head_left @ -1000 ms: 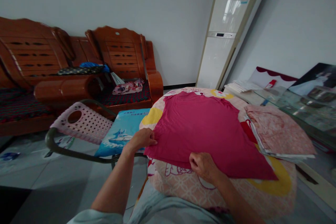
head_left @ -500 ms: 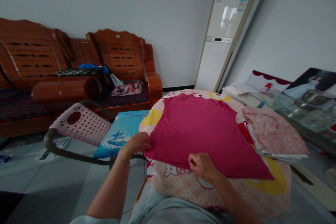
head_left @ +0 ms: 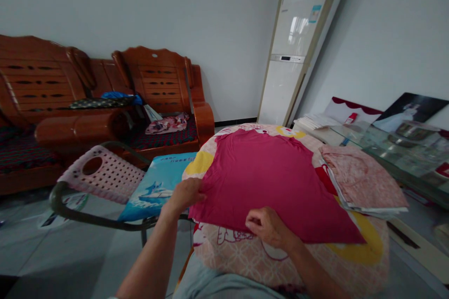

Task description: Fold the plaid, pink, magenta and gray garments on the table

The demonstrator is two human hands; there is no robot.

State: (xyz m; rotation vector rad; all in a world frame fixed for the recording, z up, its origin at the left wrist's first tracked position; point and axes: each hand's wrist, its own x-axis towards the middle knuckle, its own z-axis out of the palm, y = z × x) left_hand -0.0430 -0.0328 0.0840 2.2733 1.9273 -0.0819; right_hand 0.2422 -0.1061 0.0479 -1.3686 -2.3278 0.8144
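Observation:
A dark pink sleeveless top [head_left: 273, 177] lies spread flat on a round surface with a patterned cloth [head_left: 238, 254]. My left hand [head_left: 187, 195] is at the top's left side edge, its thumb and fingers apart, the fingertips touching the fabric. Over the near hem, around its middle, rests my right hand [head_left: 268, 226]. Its fingers are loosely bent and slightly parted, with no fabric seen gripped between them. Small creases run through the top near my left hand.
Folded pink cloths [head_left: 363, 177] are stacked at the right, beside a glass shelf [head_left: 396, 154]. A woven-back chair [head_left: 105, 175] with a blue seat cover [head_left: 157, 191] stands at the left. Wooden armchairs [head_left: 157, 84] line the wall, and a tall air conditioner [head_left: 284, 88] fills the corner.
My left hand has loosened from its closed shape and shifted slightly up along the side edge. My right hand's fingers have relaxed from a fist. The top stays spread; the view has tilted slightly.

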